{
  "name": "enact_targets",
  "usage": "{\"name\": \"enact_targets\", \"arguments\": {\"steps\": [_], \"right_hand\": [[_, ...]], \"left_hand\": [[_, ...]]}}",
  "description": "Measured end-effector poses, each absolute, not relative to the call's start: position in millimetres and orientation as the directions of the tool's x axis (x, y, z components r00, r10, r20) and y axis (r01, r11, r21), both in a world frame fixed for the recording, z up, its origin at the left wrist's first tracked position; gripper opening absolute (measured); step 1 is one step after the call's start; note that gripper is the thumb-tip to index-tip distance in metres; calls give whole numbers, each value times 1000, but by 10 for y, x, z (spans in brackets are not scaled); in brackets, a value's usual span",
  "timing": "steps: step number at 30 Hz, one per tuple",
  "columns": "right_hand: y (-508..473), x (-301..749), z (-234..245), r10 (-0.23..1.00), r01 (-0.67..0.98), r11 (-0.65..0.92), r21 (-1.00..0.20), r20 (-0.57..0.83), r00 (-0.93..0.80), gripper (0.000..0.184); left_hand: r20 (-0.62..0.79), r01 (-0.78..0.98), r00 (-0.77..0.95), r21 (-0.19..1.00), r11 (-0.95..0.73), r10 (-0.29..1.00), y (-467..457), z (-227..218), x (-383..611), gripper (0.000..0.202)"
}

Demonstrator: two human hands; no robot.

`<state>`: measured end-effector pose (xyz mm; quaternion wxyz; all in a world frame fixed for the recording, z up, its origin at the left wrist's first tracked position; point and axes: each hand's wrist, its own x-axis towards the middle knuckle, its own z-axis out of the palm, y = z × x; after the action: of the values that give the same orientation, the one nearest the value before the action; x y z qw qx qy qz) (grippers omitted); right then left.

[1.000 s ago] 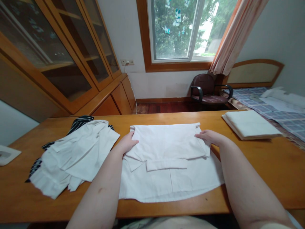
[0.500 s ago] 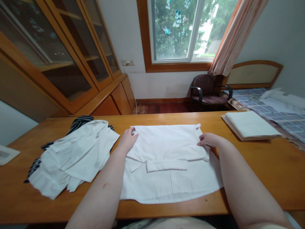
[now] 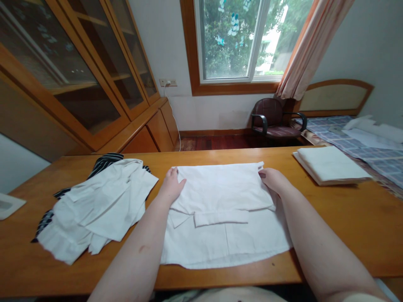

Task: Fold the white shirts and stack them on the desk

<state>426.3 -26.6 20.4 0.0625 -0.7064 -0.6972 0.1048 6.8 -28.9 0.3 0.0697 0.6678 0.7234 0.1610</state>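
A white garment (image 3: 220,188) lies folded over on itself on the wooden table in front of me. A stitched band (image 3: 221,217) of the same cloth lies across it below the fold's lower edge. My left hand (image 3: 171,184) grips the garment's upper left side, its thumb on top of the cloth and its other fingers at the edge. At the upper right side, my right hand (image 3: 272,180) is closed on the edge, with some fingertips hidden by the fabric. The garment's lower part spreads flat toward me, with a curved hem.
To the left lies a loose heap of white cloth (image 3: 107,205) over black striped fabric (image 3: 108,158). A neatly folded white stack (image 3: 330,163) rests at the table's (image 3: 340,226) right. Beyond the table stand an armchair (image 3: 272,115), a bed (image 3: 378,142) and a glass-door cabinet (image 3: 126,100).
My right hand has moved slightly up and inward along the garment's right edge. My left hand has shifted a little, its thumb further onto the cloth. The garment's top right corner moved slightly left.
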Motion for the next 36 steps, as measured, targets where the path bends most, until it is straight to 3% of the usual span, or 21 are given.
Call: {"name": "enact_targets", "arguments": {"steps": [4, 9, 12, 16, 18, 20, 28, 33, 36], "right_hand": [[-214, 4241, 39, 996, 990, 4, -139, -86, -16, 41], [-153, 4296, -150, 998, 970, -32, -241, -67, 16, 47], [-137, 4354, -151, 999, 932, -24, -363, 17, 33, 43], [-130, 4429, -105, 963, 747, -30, -665, 181, 200, 45], [-128, 4447, -103, 966, 627, 17, -779, 174, 190, 46], [-124, 4448, -112, 986, 571, 56, -819, 135, 96, 44], [-129, 4382, -108, 998, 739, 31, -673, 58, 11, 42], [-144, 4329, -27, 956, 784, 31, -620, 247, 159, 47], [-176, 4247, 30, 936, 865, 175, -470, 351, 1, 54]], "left_hand": [[32, 979, -5, 205, -1, 999, -297, 4, 43, 69], [4, 981, -17, 194, 16, 1000, -309, 36, 19, 72], [12, 977, -49, 209, 45, 999, -311, 52, 33, 75], [26, 973, -86, 217, 79, 996, -308, 57, 44, 76], [32, 973, -73, 222, 64, 997, -307, 60, 42, 74], [29, 973, -56, 226, 48, 998, -309, 70, 40, 72], [41, 955, -57, 295, 43, 997, -302, 93, 31, 63], [205, 951, -135, 301, 69, 969, -272, 69, -13, 59], [236, 975, -48, 222, -5, 971, -297, 91, 35, 62]]}}
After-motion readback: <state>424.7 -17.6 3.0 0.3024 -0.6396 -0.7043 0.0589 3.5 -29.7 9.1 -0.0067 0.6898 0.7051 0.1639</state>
